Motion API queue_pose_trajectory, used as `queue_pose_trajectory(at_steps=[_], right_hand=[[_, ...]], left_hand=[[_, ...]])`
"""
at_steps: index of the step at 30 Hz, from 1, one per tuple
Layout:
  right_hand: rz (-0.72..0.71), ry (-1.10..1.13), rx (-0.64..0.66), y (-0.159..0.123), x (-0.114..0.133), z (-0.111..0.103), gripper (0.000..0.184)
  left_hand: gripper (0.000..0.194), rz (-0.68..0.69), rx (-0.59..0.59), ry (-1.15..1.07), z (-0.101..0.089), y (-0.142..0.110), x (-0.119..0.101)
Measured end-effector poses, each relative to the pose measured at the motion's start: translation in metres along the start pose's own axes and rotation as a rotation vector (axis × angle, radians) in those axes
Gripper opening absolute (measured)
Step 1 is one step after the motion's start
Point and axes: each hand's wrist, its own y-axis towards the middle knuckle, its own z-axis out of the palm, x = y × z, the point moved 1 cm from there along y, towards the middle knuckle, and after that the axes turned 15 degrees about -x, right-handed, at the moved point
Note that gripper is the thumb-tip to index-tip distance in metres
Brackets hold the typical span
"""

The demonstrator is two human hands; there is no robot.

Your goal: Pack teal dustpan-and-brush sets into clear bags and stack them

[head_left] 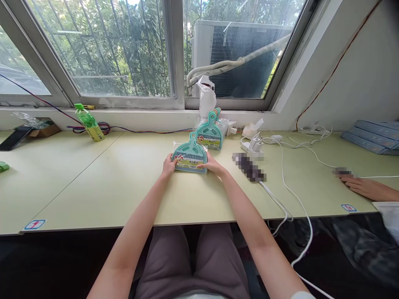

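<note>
Between my two hands stands a packaged mini dustpan and brush set point(188, 155), teal, in clear wrap with a yellow-green printed label. My left hand point(170, 166) closes on its left side, and my right hand point(212, 164) grips the right side with the thumb across the front. The set is propped upright on the table, its handle pointing up. Just behind it to the right, a row of similar dustpan sets point(212, 131) stands, the front one teal and others with handles in different colours behind.
A green-capped bottle point(89, 122) leans at the back left, near a small box point(43, 128). A power strip point(252, 146), white cables point(283, 166) and a blurred dark object point(249, 167) lie right. Another person's hand point(361, 186) rests far right, before blue boxes point(370, 137).
</note>
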Motion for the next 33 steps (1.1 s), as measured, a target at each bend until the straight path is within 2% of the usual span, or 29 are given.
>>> queue_pose_trajectory(at_steps=[6,11,13,18,23,30,33], right_hand=[[0.022,0.054,0.020,-0.001,-0.003,-0.004,0.092],[0.054,0.081,-0.006,0.002,-0.006,-0.005,0.093],[0.047,0.079,-0.016,0.003,-0.007,-0.003,0.093],[0.008,0.019,-0.045,0.006,-0.012,0.001,0.097],[-0.020,-0.097,-0.109,0.006,-0.009,0.000,0.098],[-0.046,-0.078,0.049,0.002,-0.004,0.000,0.101],[-0.078,-0.074,0.045,0.004,-0.006,0.002,0.100]], left_hand=[[0.031,-0.013,0.029,-0.019,-0.002,-0.003,-0.006],[0.057,0.041,0.153,-0.036,-0.005,-0.009,-0.013],[0.062,0.064,0.127,0.002,-0.007,-0.010,-0.014],[0.050,0.095,0.024,0.065,-0.008,-0.005,-0.012],[0.049,0.109,-0.021,0.133,-0.006,-0.001,-0.008],[0.049,0.111,-0.045,0.143,-0.008,0.000,-0.007],[0.049,0.094,-0.064,0.163,-0.009,0.001,-0.007]])
